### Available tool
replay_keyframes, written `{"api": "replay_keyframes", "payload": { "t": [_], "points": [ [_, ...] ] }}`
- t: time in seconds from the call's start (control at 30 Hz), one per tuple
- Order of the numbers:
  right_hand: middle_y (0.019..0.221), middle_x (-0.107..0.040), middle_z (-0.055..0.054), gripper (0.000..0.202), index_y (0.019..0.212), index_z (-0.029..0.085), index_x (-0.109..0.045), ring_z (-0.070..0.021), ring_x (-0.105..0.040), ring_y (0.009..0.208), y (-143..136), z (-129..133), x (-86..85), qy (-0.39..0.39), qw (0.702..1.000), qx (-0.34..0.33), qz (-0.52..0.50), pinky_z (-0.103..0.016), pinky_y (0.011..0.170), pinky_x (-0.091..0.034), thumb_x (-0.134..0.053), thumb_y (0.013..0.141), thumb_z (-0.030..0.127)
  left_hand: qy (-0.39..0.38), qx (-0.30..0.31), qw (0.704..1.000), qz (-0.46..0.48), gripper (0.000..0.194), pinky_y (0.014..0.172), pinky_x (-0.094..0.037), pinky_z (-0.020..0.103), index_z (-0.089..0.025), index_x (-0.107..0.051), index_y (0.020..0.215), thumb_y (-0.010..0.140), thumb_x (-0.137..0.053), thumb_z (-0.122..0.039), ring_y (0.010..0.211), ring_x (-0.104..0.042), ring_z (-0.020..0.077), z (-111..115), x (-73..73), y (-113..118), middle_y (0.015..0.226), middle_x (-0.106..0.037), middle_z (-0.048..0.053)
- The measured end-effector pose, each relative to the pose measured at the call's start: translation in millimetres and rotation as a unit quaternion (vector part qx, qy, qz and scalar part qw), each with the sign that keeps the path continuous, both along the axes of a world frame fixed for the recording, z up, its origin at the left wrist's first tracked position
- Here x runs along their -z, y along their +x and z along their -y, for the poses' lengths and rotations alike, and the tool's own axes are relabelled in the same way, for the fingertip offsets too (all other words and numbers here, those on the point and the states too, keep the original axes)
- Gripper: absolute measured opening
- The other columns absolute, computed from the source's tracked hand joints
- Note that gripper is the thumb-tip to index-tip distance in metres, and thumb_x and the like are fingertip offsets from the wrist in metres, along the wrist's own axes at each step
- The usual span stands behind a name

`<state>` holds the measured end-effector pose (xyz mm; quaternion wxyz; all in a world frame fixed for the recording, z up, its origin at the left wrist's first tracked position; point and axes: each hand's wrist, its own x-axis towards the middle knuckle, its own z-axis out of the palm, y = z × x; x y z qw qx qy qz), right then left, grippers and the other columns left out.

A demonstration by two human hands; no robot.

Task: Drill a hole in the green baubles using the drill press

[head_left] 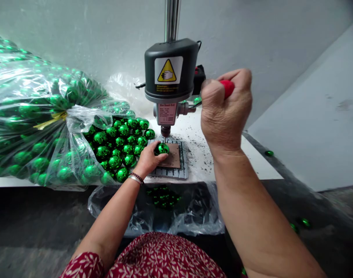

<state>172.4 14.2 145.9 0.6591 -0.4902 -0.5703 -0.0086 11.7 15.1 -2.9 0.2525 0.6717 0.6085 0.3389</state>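
Note:
My left hand (pixel 149 157) grips a shiny green bauble (pixel 163 148) between thumb and fingers. The bauble rests on a brown board (pixel 173 157) over the grey slotted base plate (pixel 184 174). Directly above it is the chuck (pixel 165 131) of a small bench drill (pixel 170 69) with a yellow warning sticker. A thin bit seems to reach down to the bauble's top; whether it touches I cannot tell. My right hand (pixel 227 110), raised at the drill's right side, is wrapped around the red knob (pixel 228 88) of the feed lever.
Loose green baubles (pixel 115 150) lie left of the drill, beside a large tied clear bag (pixel 28 127) full of them. Dark shavings dot the white table (pixel 252 166). Below its front edge stands a plastic-lined bin (pixel 194 216) holding baubles. A few baubles (pixel 305 222) lie on the floor at right.

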Motion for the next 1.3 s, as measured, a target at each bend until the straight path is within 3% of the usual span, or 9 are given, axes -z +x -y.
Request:
{"api": "replay_keyframes", "payload": {
  "t": [0.17,0.43,0.67,1.0,1.3],
  "points": [
    [0.071,-0.038,0.006,0.032,0.079,0.013,-0.038,0.0048,-0.036,0.063,-0.6,1.4,-2.0,-0.014,1.0,-0.003,-0.009,-0.014,0.07,-0.038,-0.04,0.086,0.044,0.038,0.061,0.997,-0.039,0.058,0.104,-0.042,0.038,-0.018,-0.06,0.124,0.068,-0.075,-0.025,0.114,-0.059,0.0251,-7.7,4.2,1.2,0.124,-0.065,0.009],
    [0.073,-0.042,0.006,0.021,0.079,0.013,-0.04,0.0036,-0.038,0.068,0.1,4.2,-1.3,-0.014,1.0,-0.008,-0.015,-0.015,0.072,-0.038,-0.044,0.084,0.033,-0.011,0.026,0.999,0.02,0.067,0.098,-0.047,0.037,-0.021,-0.056,0.131,0.068,-0.076,-0.033,0.108,-0.061,0.0244,-9.6,15.5,4.5,0.116,-0.069,0.006],
    [0.074,-0.043,0.005,0.03,0.079,0.013,-0.041,0.0033,-0.038,0.067,1.2,7.5,5.5,-0.01,1.0,0.004,-0.007,-0.014,0.07,-0.038,-0.045,0.084,0.042,-0.007,0.013,1.0,0.018,0.066,0.098,-0.047,0.036,-0.019,-0.057,0.13,0.068,-0.077,-0.032,0.109,-0.061,0.0249,-4.6,11.9,7.8,0.116,-0.068,0.008],
    [0.069,-0.045,0.005,0.015,0.076,0.014,-0.046,0.0013,-0.038,0.064,2.8,18.6,21.3,-0.018,1.0,0.025,0.003,-0.016,0.065,-0.035,-0.048,0.078,0.028,-0.002,0.009,1.0,-0.008,0.066,0.101,-0.044,0.037,-0.021,-0.056,0.132,0.07,-0.076,-0.032,0.112,-0.059,0.0254,-1.5,9.6,9.0,0.12,-0.066,0.007],
    [0.071,-0.05,0.003,0.021,0.077,0.016,-0.049,-0.002,-0.045,0.064,2.5,24.7,39.1,0.005,0.999,0.046,0.028,-0.019,0.064,-0.039,-0.045,0.081,0.036,-0.001,0.007,1.0,-0.024,0.065,0.101,-0.043,0.037,-0.021,-0.055,0.132,0.071,-0.075,-0.035,0.112,-0.058,0.0258,0.5,10.8,9.6,0.121,-0.065,0.008]
  ]
}}
